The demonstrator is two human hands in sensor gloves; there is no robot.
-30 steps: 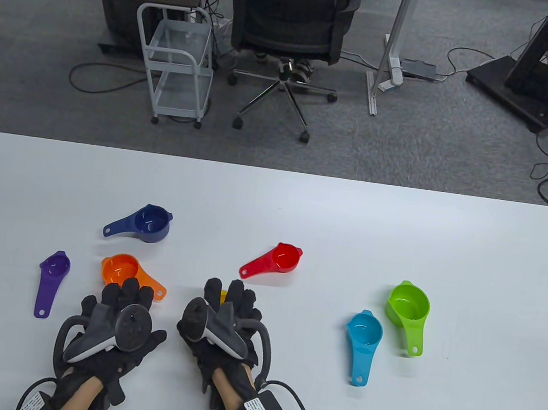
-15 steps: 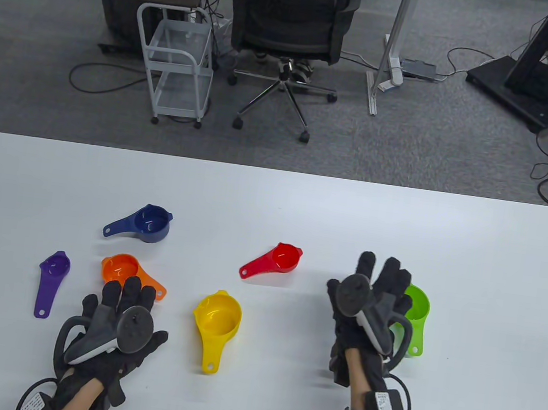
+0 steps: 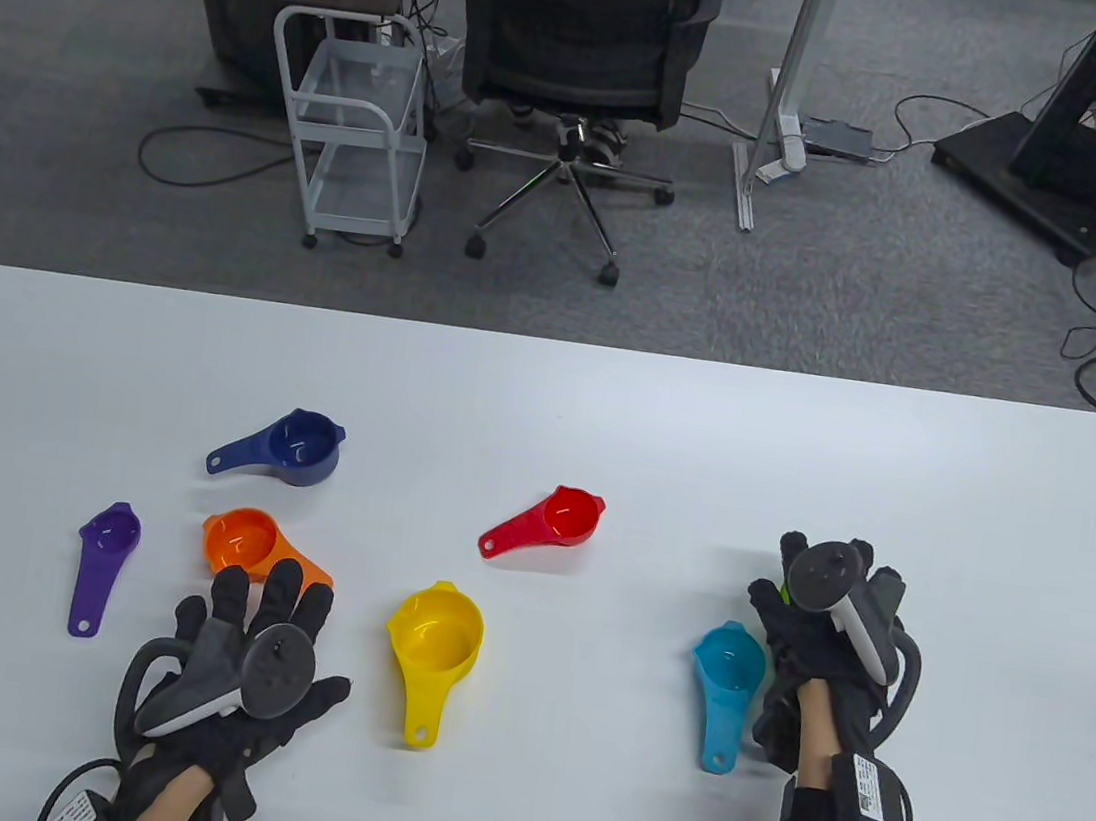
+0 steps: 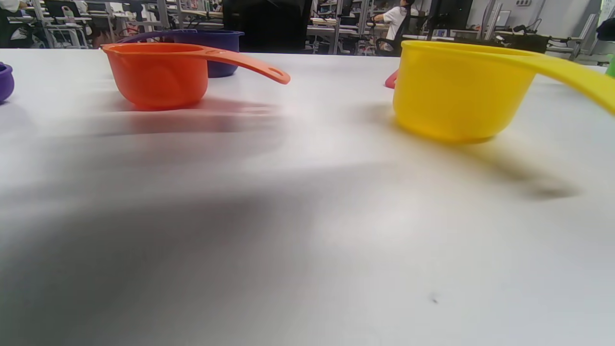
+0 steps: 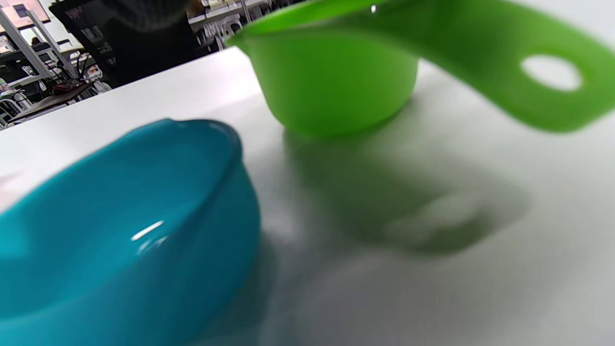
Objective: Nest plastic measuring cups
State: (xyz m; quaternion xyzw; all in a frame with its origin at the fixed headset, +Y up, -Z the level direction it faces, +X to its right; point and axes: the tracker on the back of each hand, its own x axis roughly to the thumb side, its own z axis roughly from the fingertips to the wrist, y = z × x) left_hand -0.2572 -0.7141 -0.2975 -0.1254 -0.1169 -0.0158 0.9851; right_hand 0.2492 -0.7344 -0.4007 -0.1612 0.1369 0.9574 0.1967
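Several plastic measuring cups sit apart on the white table [image 3: 549, 401]: navy [image 3: 301, 447], purple [image 3: 109, 539], orange [image 3: 238, 539], yellow [image 3: 435, 630], red [image 3: 566, 516], blue [image 3: 729, 664]. My right hand [image 3: 815, 607] lies over the green cup [image 3: 785, 593], hiding nearly all of it. The right wrist view shows the green cup [image 5: 331, 81] resting on the table with its handle close to the camera, beside the blue cup [image 5: 120, 230]; no fingers show there. My left hand [image 3: 279, 617] lies spread and empty just in front of the orange cup's handle, with the orange cup [image 4: 158, 74] and yellow cup [image 4: 456, 91] ahead.
The table's far edge runs across the middle of the table view. An office chair [image 3: 578, 31] and a white wire cart [image 3: 354, 123] stand on the floor beyond it. Bare table surface lies to the far right and along the back.
My right hand left the yellow cup near the table's middle, swept right and settled over the green cup, uncovering the blue cup. My left hand edged slightly right.
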